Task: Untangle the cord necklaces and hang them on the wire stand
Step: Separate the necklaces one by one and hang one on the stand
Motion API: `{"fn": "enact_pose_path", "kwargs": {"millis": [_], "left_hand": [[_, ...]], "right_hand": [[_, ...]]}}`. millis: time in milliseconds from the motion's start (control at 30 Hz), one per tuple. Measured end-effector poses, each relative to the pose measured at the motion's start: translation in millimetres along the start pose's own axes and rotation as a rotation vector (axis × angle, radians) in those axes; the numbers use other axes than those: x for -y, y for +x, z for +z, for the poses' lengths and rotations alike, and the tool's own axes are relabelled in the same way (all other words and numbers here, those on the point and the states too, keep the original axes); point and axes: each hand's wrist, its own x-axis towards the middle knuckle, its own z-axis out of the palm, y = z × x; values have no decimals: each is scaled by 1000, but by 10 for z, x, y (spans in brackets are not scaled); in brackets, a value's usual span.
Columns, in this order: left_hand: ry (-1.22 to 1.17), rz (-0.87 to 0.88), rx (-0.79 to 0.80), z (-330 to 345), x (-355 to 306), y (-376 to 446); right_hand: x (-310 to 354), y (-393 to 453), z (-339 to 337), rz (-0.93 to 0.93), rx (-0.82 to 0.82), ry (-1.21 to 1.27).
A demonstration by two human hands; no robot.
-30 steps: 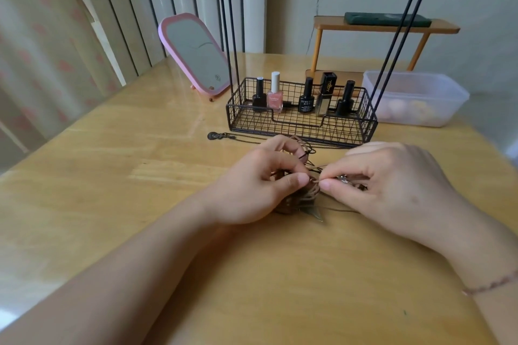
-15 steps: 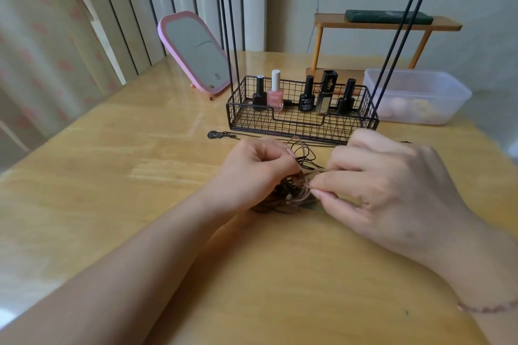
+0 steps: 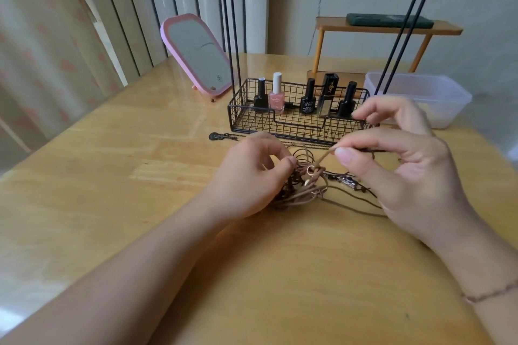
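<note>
wooden table [image 3: 117, 204] around tangled cords [image 3: 301, 190]

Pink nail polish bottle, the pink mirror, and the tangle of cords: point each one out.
Pink nail polish bottle [image 3: 276, 100], head view, on its glass body.
Pink mirror [image 3: 199, 54], head view, on its reflecting face.
Tangle of cords [image 3: 301, 190], head view, on the bunched brown strands.

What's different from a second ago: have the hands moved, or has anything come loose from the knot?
The right hand has risen from the table, pinching a brown cord and drawing it up and right out of the tangle. The left hand stays low, holding the tangle down. No necklace is free yet. The wire stand, bottles and mirror have not moved.
</note>
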Motion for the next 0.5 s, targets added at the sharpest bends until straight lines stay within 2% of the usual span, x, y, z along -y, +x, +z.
{"fn": "enact_pose_path", "kwargs": {"millis": [100,233,500], "left_hand": [[-99,47,-28,8,-45,-19],[-475,122,94,4,-168,-86],[-188,144,205,30,-156,-124]], "right_hand": [[24,12,39,-44,-10,-15],[37,28,107,48,-2,143],[65,41,122,119,35,287]]}}
